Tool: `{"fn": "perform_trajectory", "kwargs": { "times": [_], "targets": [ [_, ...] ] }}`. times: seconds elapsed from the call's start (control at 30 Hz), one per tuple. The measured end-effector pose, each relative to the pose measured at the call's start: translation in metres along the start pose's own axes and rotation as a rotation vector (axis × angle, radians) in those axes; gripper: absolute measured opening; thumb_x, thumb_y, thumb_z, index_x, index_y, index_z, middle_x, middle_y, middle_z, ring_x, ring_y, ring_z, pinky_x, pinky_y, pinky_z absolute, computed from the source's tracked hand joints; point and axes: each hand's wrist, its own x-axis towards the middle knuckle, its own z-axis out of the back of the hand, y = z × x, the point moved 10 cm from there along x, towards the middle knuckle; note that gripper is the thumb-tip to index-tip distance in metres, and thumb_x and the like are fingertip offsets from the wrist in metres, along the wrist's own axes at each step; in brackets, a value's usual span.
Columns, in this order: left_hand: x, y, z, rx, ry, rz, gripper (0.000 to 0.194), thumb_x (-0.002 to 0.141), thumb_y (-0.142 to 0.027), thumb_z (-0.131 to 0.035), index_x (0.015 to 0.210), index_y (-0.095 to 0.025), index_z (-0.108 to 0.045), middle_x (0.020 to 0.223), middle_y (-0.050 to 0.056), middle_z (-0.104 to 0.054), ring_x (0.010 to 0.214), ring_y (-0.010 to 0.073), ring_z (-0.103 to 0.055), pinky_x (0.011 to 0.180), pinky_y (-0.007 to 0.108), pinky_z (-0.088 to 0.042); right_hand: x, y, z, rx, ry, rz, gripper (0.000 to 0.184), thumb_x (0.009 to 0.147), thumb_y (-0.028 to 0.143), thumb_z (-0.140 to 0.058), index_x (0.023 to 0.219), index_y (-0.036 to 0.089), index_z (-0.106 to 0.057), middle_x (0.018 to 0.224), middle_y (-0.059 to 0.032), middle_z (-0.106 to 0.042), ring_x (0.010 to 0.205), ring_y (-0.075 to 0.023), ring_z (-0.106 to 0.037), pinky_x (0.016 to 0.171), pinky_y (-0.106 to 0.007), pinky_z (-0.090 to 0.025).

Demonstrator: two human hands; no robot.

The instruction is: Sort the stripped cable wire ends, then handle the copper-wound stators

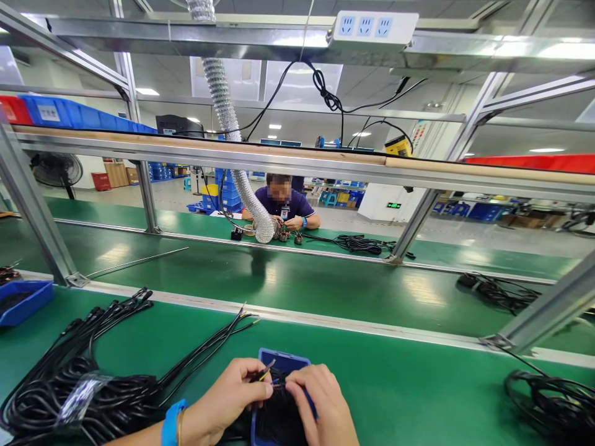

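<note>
Cable end held over blue bin, with room to the right

The widest room for moving lies to the right, where green desk (400, 390) stretches from the blue bin (284, 355) to a black coil (558, 399) near the right edge of view. On the left, a taped bundle of black cables (125, 402) crowds the forearm, its loose wire ends reaching up toward the bin's far side. A pale rail (353, 325) bounds the working strip at the back, a band of green lies between it and the bin's far rim, and metal posts rise at both sides.

The cable end (265, 374) is above the bin's opening, between the two hands. Its yellow and dark wires slant up and rightward, away from the person, with the long axis running diagonally across the bin; other thin ends point toward the right hand. The left hand (237, 396) is pinched on it, thumb against fingers. The right hand (323, 402) has its fingers bent in beside the wire tips; whether it grips them cannot be told. Dark pieces lie in the bin below.
</note>
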Motion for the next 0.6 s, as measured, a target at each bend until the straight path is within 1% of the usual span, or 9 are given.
{"fn": "perform_trajectory", "kwargs": {
  "times": [0.2,0.3,0.43,0.5,0.6],
  "targets": [
    [0.0,0.002,-0.001,0.0,0.001,-0.002,0.015,0.065,-0.03,-0.063,0.069,-0.019,-0.055,0.062,-0.005,-0.046,0.063,0.0128,-0.043,0.06,0.025,-0.031,0.001,0.003,-0.001,-0.045,0.019,0.039,0.014,0.101,0.02,-0.05,0.094,0.024,-0.061,0.081,-0.0023,-0.068,0.072,-0.0195,-0.062,0.066,-0.032,-0.048],
    [0.0,0.001,-0.001,0.011,-0.006,-0.007,0.014,0.064,-0.029,-0.062,0.068,-0.018,-0.055,0.062,-0.005,-0.046,0.063,0.0128,-0.041,0.061,0.026,-0.031,0.001,0.004,-0.004,-0.065,0.053,0.06,0.013,0.1,0.018,-0.05,0.095,0.024,-0.06,0.082,-0.0023,-0.068,0.073,-0.0194,-0.061,0.066,-0.032,-0.047],
    [-0.001,-0.001,-0.001,0.038,-0.012,-0.014,0.014,0.065,-0.028,-0.064,0.071,-0.017,-0.059,0.064,-0.005,-0.048,0.064,0.0125,-0.04,0.063,0.026,-0.031,0.002,0.007,-0.01,-0.096,0.108,0.083,0.014,0.1,0.017,-0.05,0.094,0.024,-0.061,0.082,-0.0025,-0.068,0.074,-0.0192,-0.061,0.065,-0.032,-0.045],
    [-0.001,-0.002,-0.001,0.042,-0.012,-0.009,0.014,0.065,-0.028,-0.064,0.071,-0.017,-0.059,0.064,-0.005,-0.048,0.065,0.0128,-0.041,0.063,0.026,-0.031,0.002,0.008,-0.008,-0.108,0.102,0.085,0.015,0.1,0.017,-0.049,0.093,0.024,-0.061,0.082,-0.0026,-0.068,0.074,-0.0191,-0.06,0.065,-0.032,-0.045],
    [-0.002,-0.004,-0.001,0.044,-0.016,-0.011,0.013,0.065,-0.028,-0.063,0.069,-0.017,-0.057,0.063,-0.005,-0.047,0.066,0.0133,-0.043,0.064,0.026,-0.032,0.002,0.007,-0.001,-0.119,0.051,0.068,0.016,0.101,0.017,-0.048,0.094,0.023,-0.061,0.082,-0.0031,-0.068,0.073,-0.0191,-0.059,0.066,-0.032,-0.044]
  ]
}}
